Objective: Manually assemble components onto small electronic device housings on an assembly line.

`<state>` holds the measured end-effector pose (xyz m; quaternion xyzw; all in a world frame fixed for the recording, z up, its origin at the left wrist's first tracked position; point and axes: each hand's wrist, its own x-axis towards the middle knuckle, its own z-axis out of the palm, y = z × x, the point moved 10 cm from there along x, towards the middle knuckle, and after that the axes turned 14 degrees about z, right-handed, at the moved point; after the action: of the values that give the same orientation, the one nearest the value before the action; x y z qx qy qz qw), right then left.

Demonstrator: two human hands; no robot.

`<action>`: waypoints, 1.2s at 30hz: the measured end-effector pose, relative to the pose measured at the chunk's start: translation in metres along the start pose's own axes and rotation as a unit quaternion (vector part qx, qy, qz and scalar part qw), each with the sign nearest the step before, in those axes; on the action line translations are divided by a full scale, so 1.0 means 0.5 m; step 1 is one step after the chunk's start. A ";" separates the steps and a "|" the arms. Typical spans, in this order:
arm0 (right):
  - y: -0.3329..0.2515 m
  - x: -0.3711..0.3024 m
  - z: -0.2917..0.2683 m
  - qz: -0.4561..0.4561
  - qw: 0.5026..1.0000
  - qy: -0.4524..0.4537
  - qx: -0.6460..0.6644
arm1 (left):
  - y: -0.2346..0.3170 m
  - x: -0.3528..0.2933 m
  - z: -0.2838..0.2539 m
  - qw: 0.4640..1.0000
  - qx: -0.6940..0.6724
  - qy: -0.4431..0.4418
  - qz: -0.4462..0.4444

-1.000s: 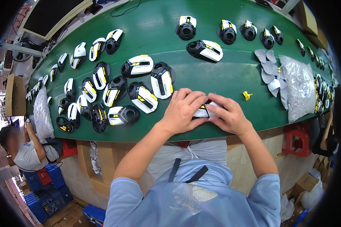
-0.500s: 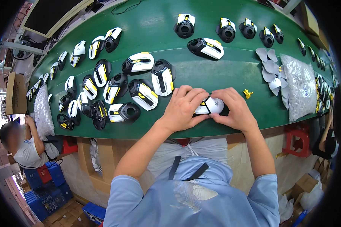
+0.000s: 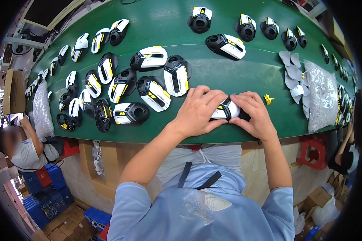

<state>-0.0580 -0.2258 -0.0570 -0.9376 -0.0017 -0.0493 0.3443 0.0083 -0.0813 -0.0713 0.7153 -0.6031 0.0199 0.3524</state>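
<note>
Shell (image 3: 225,109) has turned under both hands; left hand (image 3: 198,111) and right hand (image 3: 254,114) pinch it near the belt's (image 3: 213,80) front edge; a slip could drop it.

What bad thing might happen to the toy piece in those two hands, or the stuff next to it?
Both hands, left hand and right hand, press on one black and white shell near the edge of the green table, so it might slip off toward the lap. The small yellow part beside the right hand could get knocked away. The nearest shell might get bumped.
</note>
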 end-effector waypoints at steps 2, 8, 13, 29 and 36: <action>0.004 -0.003 -0.002 -0.005 1.000 -0.006 -0.013 | 0.004 0.003 0.004 1.000 0.004 -0.005 0.007; 0.021 -0.013 -0.013 0.015 1.000 -0.014 0.015 | 0.008 0.006 0.013 0.999 -0.021 -0.025 0.022; -0.007 0.013 -0.010 0.010 0.996 -0.050 -0.069 | 0.011 0.008 0.002 0.999 -0.010 -0.040 0.028; 0.004 -0.005 0.006 0.013 0.990 -0.009 -0.143 | 0.013 0.023 0.022 0.999 0.033 -0.018 0.035; 0.004 0.024 -0.014 0.077 0.991 -0.091 -0.057 | 0.008 0.020 0.011 0.999 0.041 0.014 -0.004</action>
<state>-0.0465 -0.2324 -0.0517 -0.9537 0.0419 0.0630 0.2912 0.0052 -0.0928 -0.0688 0.7309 -0.5942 0.0531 0.3315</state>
